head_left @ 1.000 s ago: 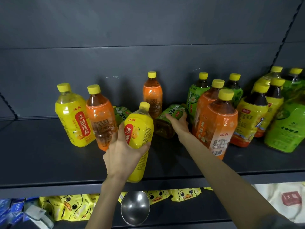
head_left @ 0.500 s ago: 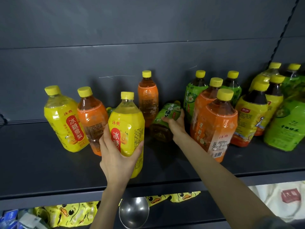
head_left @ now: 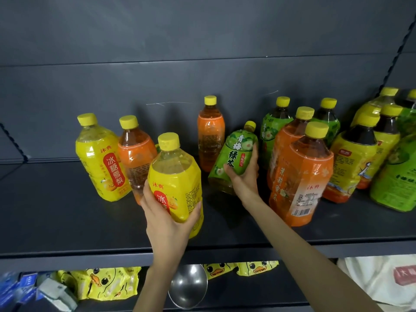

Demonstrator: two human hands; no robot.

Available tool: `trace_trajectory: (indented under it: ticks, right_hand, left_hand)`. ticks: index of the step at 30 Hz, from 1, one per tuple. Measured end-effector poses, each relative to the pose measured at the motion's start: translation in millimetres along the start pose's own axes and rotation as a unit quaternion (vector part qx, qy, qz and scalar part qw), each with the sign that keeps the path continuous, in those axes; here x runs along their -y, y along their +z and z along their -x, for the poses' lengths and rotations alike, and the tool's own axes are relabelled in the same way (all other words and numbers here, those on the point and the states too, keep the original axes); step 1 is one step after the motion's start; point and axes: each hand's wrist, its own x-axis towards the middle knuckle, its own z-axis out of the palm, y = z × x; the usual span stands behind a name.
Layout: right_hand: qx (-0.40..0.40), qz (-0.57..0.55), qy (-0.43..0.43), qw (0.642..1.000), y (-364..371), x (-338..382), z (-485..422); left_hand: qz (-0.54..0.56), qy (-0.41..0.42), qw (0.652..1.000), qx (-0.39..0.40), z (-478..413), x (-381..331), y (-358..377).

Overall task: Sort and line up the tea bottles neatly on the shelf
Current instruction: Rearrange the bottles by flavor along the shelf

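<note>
My left hand (head_left: 167, 218) grips a yellow pear-tea bottle (head_left: 177, 176) standing upright near the front of the dark shelf (head_left: 56, 221). My right hand (head_left: 244, 176) holds a green-tea bottle (head_left: 234, 156), tilted with its cap up and to the right, its base close to the shelf. Behind my left hand stand another yellow bottle (head_left: 101, 158) and an orange-label bottle (head_left: 135, 152). A lone orange bottle (head_left: 210, 134) stands at the back wall. Right of my right hand stands an orange bottle (head_left: 301, 174), another behind it.
Green bottles (head_left: 273, 124) and yellow-label dark-tea bottles (head_left: 353, 158) crowd the shelf's right side. A large green bottle (head_left: 396, 176) is at the right edge. Below the shelf lie duck-print yellow packets (head_left: 101, 282), a metal bowl (head_left: 188, 285) and white bags (head_left: 382, 282).
My right hand has raised the green bottle from lying on its side to a tilted, nearly upright pose. My left hand has set the yellow bottle upright and still grips it.
</note>
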Motion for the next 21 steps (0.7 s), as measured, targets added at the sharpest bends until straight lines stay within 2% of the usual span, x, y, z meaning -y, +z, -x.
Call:
trace_trajectory:
  ticks: [7,12,17,21]
  right_hand:
    - [0.024,0.065,-0.118,0.991,-6.8,2.1,17.8]
    - [0.037,0.125,-0.159,0.979,-13.5,-2.0,26.1]
    - [0.035,0.231,-0.246,0.941,-26.8,-11.2,33.6]
    - [0.041,0.228,-0.203,0.951,-30.0,-6.9,32.1]
  left_hand:
    - [0.003,-0.006,1.0,0.006,2.1,-2.5,-2.3]
    - [0.032,0.006,0.999,-0.008,3.4,-3.1,-6.5]
    - [0.035,0.001,0.999,-0.025,5.9,-0.3,-10.0]
    - [0.044,-0.007,0.998,-0.046,8.6,-0.9,-14.5]
